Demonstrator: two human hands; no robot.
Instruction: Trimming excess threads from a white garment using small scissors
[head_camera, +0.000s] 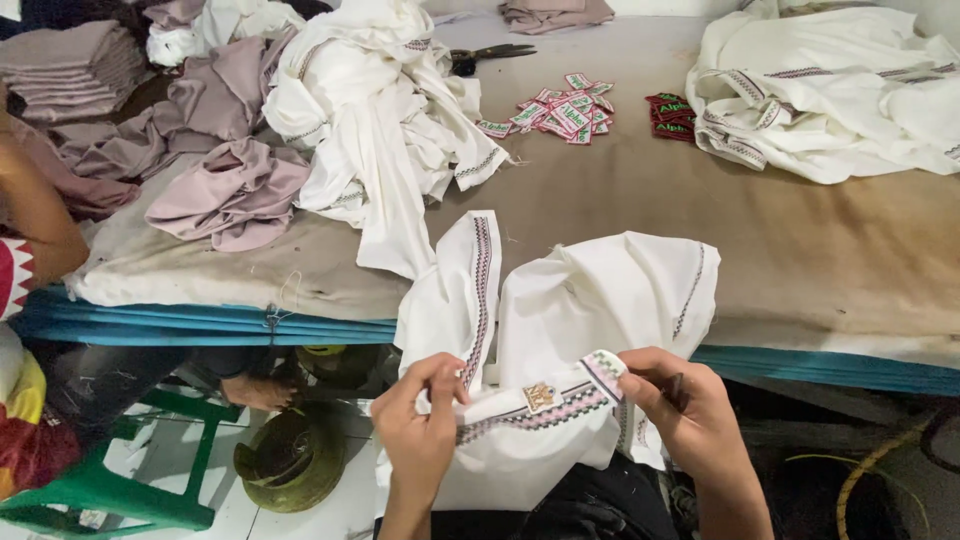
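Fingers: left hand (420, 430) is pinching the white garment (590, 300) beside its embroidered trim band (530, 415); right hand (690, 410) is closing on the trim's end and seemingly gripping a small dark tool, not clearly shown.
Garment place: lower centre of the frame, draping off the table edge (200, 325).
Step in hand: likely working around the small gold label (540, 396) on the trim.
Next move: calling for taut cloth and steady fingertips.
Further right: white pile (830, 90), upper right.

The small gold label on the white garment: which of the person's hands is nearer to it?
Left, narrowly. The left hand pinches the trim band just left of the gold label; the right hand grips the band's end, slightly farther right.
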